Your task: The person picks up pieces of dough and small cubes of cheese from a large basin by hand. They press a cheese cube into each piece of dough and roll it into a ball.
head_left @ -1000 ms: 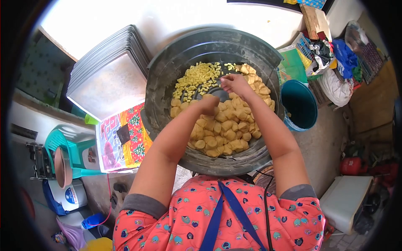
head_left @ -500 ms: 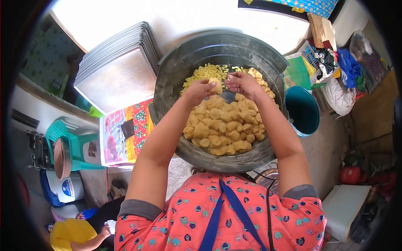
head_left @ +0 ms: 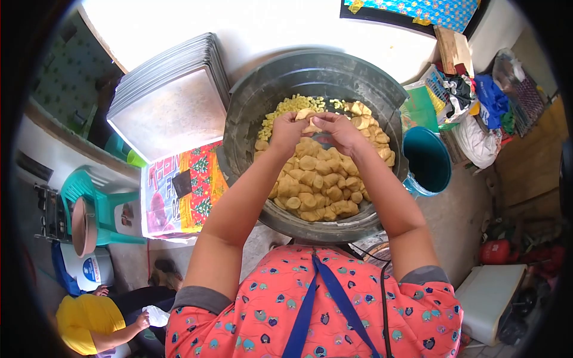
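- so the left hand (head_left: 288, 132) has its fingers clamped on a flattened piece of dough (head_left: 304, 113), held up over the far half of the basin
- right hand (head_left: 335, 132) is right up against that same piece, fingers bunched at its edge. can't tell if it's actually gripping it or just touching, the fingertips are partly hidden
- the two hands are close together, with the dough piece between them
- big dark basin (head_left: 328, 70) sits right in front of the person, with a heap of dough balls (head_left: 313, 179) in the near part and up the right side
- small yellow chunks (head_left: 285, 107) are in the far left part of the same basin, just past the left hand
- stack of trays (head_left: 170, 113) leaning left of the basin, teal bucket (head_left: 427, 161) just to its right
- someone else in a yellow shirt (head_left: 89, 322) is at lower left, holding something white (head_left: 156, 316)
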### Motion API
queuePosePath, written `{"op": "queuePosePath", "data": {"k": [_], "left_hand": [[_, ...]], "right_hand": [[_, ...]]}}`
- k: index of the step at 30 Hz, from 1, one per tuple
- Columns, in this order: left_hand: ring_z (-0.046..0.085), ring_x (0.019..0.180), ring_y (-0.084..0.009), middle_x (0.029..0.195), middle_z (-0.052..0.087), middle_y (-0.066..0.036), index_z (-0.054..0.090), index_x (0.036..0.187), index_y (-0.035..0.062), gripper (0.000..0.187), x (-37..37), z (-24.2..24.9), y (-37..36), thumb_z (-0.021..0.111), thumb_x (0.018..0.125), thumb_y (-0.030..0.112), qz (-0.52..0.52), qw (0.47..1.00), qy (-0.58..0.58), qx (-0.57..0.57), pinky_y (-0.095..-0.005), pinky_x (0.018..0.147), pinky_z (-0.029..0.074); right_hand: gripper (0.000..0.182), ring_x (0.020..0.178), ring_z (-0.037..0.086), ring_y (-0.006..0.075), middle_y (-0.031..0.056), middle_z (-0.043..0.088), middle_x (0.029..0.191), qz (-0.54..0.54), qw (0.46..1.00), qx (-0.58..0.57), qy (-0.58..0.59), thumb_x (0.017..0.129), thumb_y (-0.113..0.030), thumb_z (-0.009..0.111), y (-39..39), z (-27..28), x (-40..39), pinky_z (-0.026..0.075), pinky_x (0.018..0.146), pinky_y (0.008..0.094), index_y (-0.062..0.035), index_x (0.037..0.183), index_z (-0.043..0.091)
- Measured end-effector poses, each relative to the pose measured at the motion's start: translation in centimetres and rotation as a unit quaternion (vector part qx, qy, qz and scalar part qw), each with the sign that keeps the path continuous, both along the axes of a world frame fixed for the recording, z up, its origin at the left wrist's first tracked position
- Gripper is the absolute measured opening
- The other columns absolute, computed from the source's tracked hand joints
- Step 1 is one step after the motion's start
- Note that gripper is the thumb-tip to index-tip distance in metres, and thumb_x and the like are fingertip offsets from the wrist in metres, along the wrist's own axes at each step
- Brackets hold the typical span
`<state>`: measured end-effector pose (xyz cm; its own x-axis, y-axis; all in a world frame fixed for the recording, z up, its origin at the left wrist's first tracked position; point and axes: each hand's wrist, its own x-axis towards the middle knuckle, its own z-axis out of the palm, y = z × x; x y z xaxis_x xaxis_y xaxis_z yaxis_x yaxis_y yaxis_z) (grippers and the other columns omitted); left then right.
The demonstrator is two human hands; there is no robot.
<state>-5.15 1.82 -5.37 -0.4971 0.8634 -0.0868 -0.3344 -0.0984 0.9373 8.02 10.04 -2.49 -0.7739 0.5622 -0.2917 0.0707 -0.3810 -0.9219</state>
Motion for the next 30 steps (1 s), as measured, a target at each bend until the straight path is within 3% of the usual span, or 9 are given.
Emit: {"op": "queuePosePath", "data": {"k": [8, 17, 20, 23, 26, 30], "left_hand": [[0.062, 0.069, -0.0147, 0.085, 0.062, -0.01, 0.058, 0.096, -0.0064, 0.017, 0.5, 0.3, -0.1, 0.052, 0.081, -0.001, 0.005, 0.999, 0.034, 0.016, -0.0258, 0.056, 0.055], [0.059, 0.093, -0.0172, 0.108, 0.056, -0.011, 0.052, 0.112, -0.0065, 0.028, 0.0, 0.6, -0.7, 0.046, 0.086, 0.002, -0.118, 0.992, -0.02, 0.038, -0.0312, 0.083, 0.053], [0.059, 0.092, -0.018, 0.108, 0.056, -0.011, 0.051, 0.114, -0.0067, 0.029, 0.2, 1.0, -0.9, 0.047, 0.087, 0.003, -0.14, 0.989, -0.015, 0.038, -0.0314, 0.084, 0.053], [0.06, 0.091, -0.0195, 0.104, 0.056, -0.013, 0.05, 0.111, -0.0099, 0.027, 0.7, 1.7, -1.3, 0.046, 0.086, 0.001, -0.15, 0.986, -0.044, 0.06, -0.0301, 0.083, 0.054], [0.059, 0.092, -0.0195, 0.106, 0.056, -0.013, 0.049, 0.114, -0.0079, 0.028, 0.7, 2.1, -1.5, 0.048, 0.087, 0.002, -0.175, 0.981, -0.066, 0.057, -0.0295, 0.083, 0.054], [0.059, 0.095, -0.0185, 0.108, 0.056, -0.011, 0.046, 0.122, -0.0058, 0.034, 0.8, 1.9, -1.2, 0.048, 0.09, 0.008, -0.195, 0.98, -0.036, 0.001, -0.0319, 0.085, 0.052]], "right_hand": [[0.024, 0.087, 0.06, 0.0185, 0.0035, 0.061, 0.1, 0.002, 0.999, -0.003, 0.033, 0.084, -0.021, 0.065, -0.2, -1.4, -0.5, 0.047, 0.077, 0.0307, -0.0064, 0.103, 0.061], [0.023, 0.079, 0.059, 0.0114, 0.0013, 0.061, 0.094, -0.04, 0.995, 0.093, -0.015, 0.082, -0.02, 0.067, -0.4, -1.0, 0.0, 0.05, 0.063, 0.0234, -0.0053, 0.099, 0.059], [0.025, 0.079, 0.059, 0.011, 0.0025, 0.06, 0.092, -0.051, 0.988, 0.147, 0.0, 0.081, -0.018, 0.069, 0.0, -1.9, -0.1, 0.05, 0.062, 0.0229, -0.0041, 0.098, 0.057], [0.022, 0.068, 0.056, 0.0087, 0.0018, 0.057, 0.076, -0.133, 0.975, 0.174, -0.029, 0.077, -0.011, 0.071, -0.5, -0.6, -0.1, 0.046, 0.053, 0.0213, -0.0019, 0.093, 0.058], [0.026, 0.07, 0.057, 0.0095, 0.0033, 0.058, 0.078, -0.082, 0.983, 0.165, -0.016, 0.077, -0.012, 0.071, 0.5, -1.4, 0.2, 0.048, 0.056, 0.0215, -0.0014, 0.095, 0.056], [0.029, 0.07, 0.059, 0.0148, 0.0071, 0.06, 0.08, -0.074, 0.948, 0.305, -0.053, 0.074, -0.011, 0.071, 1.0, -2.3, 0.6, 0.049, 0.058, 0.0266, -0.0022, 0.097, 0.055]]}}
